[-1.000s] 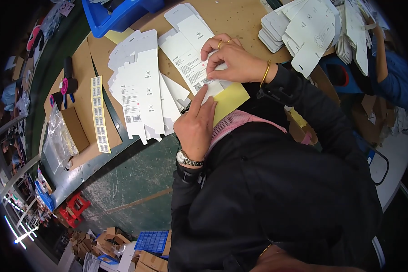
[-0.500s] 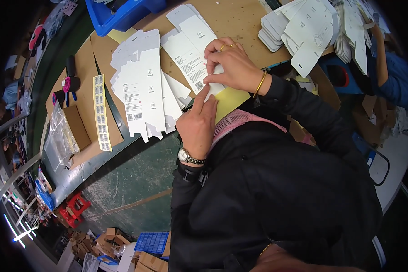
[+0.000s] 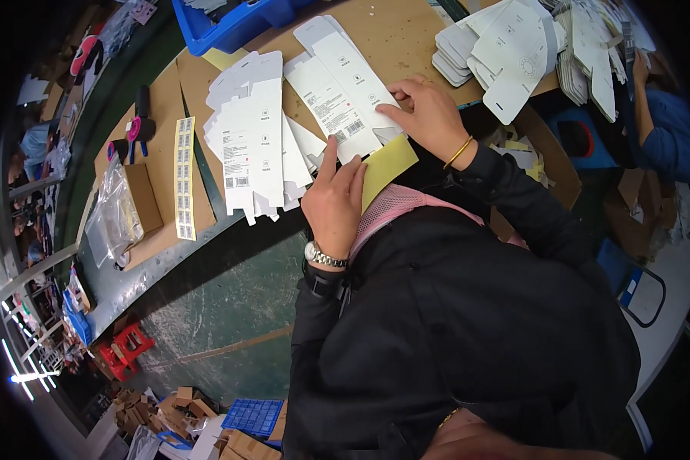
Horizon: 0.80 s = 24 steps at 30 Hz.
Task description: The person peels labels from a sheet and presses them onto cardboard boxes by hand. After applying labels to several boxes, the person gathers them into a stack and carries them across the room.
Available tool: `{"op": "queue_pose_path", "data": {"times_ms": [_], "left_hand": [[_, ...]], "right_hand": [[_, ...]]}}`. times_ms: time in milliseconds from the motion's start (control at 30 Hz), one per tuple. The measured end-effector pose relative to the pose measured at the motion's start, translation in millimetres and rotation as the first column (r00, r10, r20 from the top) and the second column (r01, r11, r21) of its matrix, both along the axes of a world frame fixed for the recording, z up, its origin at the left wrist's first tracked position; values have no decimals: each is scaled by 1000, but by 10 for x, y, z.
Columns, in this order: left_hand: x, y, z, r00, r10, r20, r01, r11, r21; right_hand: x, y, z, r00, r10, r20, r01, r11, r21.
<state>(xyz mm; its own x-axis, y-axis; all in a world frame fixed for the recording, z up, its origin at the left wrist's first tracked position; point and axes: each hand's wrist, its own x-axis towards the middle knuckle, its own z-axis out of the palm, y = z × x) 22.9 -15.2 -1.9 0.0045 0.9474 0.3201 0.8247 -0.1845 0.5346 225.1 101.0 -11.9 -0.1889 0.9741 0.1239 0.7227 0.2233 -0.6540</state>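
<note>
A flat white printed carton (image 3: 353, 77) lies before me on top of another. My left hand (image 3: 333, 207) has its index finger stretched out at the carton's lower left corner, beside a small barcode label (image 3: 354, 128). Its thumb rests by a yellow sheet (image 3: 391, 165) at the table's near edge. My right hand (image 3: 433, 119) touches the carton's right edge; thumb and half-bent index finger are apart, the other fingers partly hidden. Both hands look open. Left of them is a fanned pile of flat white cartons (image 3: 253, 146).
A strip of barcode labels (image 3: 185, 180) lies at the left, with a tape dispenser (image 3: 139, 126) and a brown box (image 3: 142, 195) beyond. A blue bin (image 3: 241, 27) stands at the back. More flat cartons (image 3: 514, 61) are stacked right, near another person's arm (image 3: 642, 100).
My right hand has moved right, away from the carton's lower end, and its pinch has opened. The barcode label beside my left finger now shows. The view has shifted slightly.
</note>
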Motion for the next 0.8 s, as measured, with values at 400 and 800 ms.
{"op": "queue_pose_path", "data": {"times_ms": [400, 800], "left_hand": [[-59, -107, -13, 982, -34, 185, 17, 995, 94], [-138, -762, 624, 944, -68, 322, 115, 985, -128]], "right_hand": [[178, -53, -91, 807, 74, -586, -197, 969, -150], [-810, 32, 581, 646, 76, -760, -491, 803, -337]]}}
